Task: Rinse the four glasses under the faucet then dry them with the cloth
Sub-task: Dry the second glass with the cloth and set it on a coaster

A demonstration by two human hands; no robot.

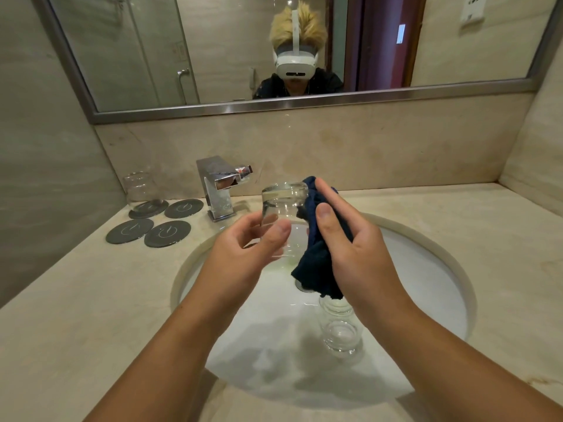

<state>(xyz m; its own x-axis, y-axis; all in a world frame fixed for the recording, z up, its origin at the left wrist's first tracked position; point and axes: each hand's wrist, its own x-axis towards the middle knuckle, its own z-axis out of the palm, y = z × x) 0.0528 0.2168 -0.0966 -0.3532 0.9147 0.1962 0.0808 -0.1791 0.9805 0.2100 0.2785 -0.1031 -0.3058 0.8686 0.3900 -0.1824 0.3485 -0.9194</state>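
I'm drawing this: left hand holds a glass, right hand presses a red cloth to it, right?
Almost. The head view shows the cloth is dark blue, not red. The left hand holds the glass and the right hand presses the cloth to it.

The cloth [320, 254] is dark navy. The glass [285, 205] beside it is clear and colourless. At ten o'clock from the white sink [259, 360], four coasters [167, 233] are dark grey with a pale line emblem. The countertop [76, 330] is veined beige marble, and the faucet [217, 184] is shiny chrome.

One head-worn wide-angle view — looking forward and down, close over the sink [420, 269], mirror [213, 41] straight ahead.
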